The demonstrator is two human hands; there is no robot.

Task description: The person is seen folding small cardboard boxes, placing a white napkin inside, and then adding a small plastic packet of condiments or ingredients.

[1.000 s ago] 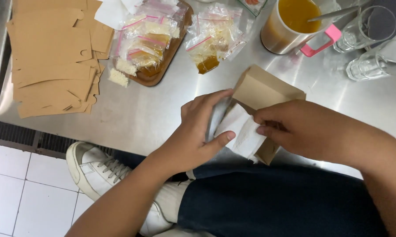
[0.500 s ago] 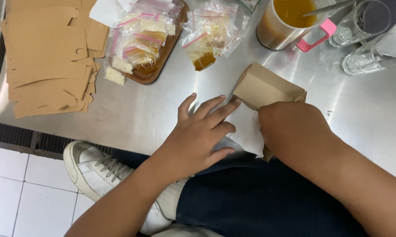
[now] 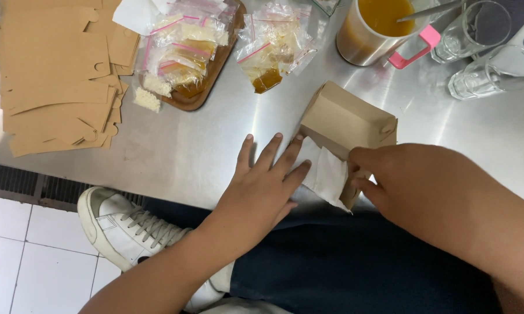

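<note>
A folded brown cardboard box (image 3: pixel 349 122) lies on the steel table (image 3: pixel 204 145) near its front edge. A white paper liner (image 3: pixel 326 171) sticks out of the box's near end. My left hand (image 3: pixel 262 186) lies flat with fingers spread, its fingertips pressing on the liner's left edge. My right hand (image 3: pixel 413 186) grips the near right corner of the box, fingers curled around the cardboard.
A stack of flat brown cardboard blanks (image 3: pixel 58 70) lies at the left. A wooden tray (image 3: pixel 206 75) holds several small zip bags; more bags (image 3: pixel 273 49) lie beside it. A cup of orange liquid (image 3: pixel 372 26) and two glasses (image 3: pixel 477 29) stand at the back right.
The box has been lowered onto the table and opened wider. My left hand went from curled around the liner to flat and spread, pressing the liner down.
</note>
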